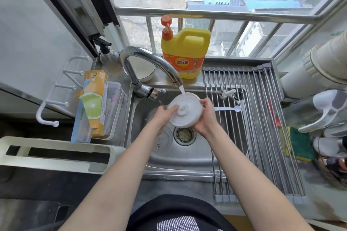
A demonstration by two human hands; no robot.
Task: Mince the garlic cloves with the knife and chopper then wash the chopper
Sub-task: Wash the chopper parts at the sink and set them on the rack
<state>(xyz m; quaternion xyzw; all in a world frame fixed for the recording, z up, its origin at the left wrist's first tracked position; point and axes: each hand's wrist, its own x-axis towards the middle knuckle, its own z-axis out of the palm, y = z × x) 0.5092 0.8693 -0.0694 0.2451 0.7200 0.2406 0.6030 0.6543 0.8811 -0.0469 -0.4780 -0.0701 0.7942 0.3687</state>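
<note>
Over the steel sink (197,157), the white round chopper lid (187,106) sits tilted under the running faucet (150,62) stream, between the 2 hands: the left hand (165,113) lays its fingers on the lid's face while the right hand (205,116) curls around its right rim.

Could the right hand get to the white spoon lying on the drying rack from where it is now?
Probably yes. The white spoon lies on the drying rack just beside the right hand, with nothing between them. But that hand grips the chopper lid under the running water, so it would need to let go first.
</note>
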